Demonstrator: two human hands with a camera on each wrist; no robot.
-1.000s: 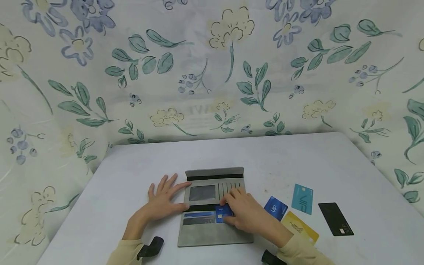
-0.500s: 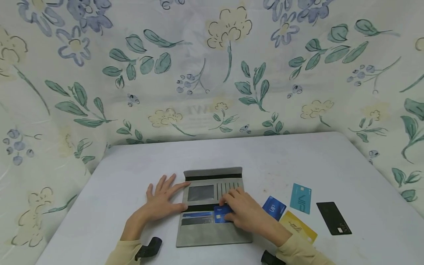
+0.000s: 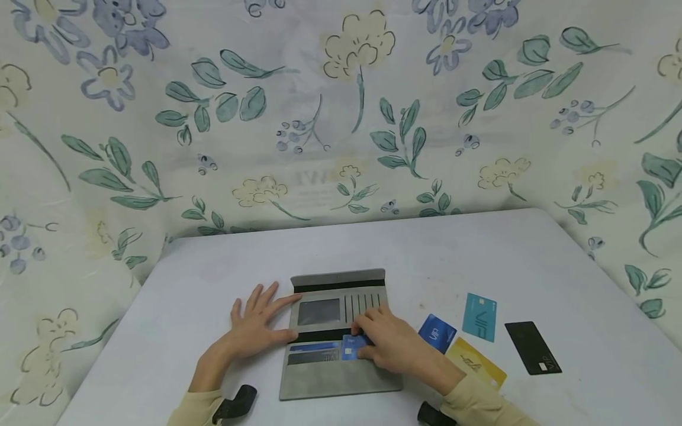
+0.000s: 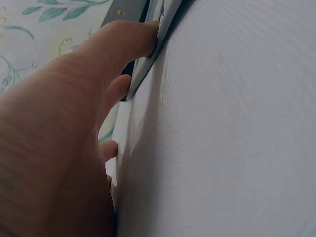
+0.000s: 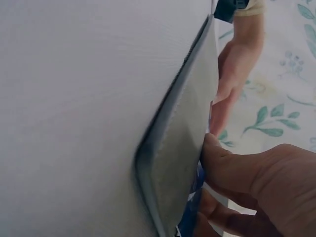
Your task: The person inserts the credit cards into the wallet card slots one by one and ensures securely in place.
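Observation:
A grey wallet (image 3: 341,378) lies unfolded on the white table, with cards in its lower left pocket. My right hand (image 3: 394,343) pinches a blue card (image 3: 350,347) between thumb and fingers at the lower right pocket; part of the card is hidden by the hand. In the right wrist view, the thumb of the right hand (image 5: 256,177) is over the wallet's edge, and blue card (image 5: 192,210) shows beneath it. With fingers spread, my left hand (image 3: 254,328) rests on the table, thumb and index fingertip touching the wallet's left edge.
Right of the wallet lie another blue card (image 3: 438,333), a teal card (image 3: 479,318), a yellow card (image 3: 476,362) partly behind the right forearm, and a black card (image 3: 533,348). A floral cloth (image 3: 341,148) hangs behind the table (image 3: 229,254).
The blue card in my right hand sits slightly lower in the wallet pocket. My left hand keeps its place at the wallet's edge. The whole head view has shifted a little.

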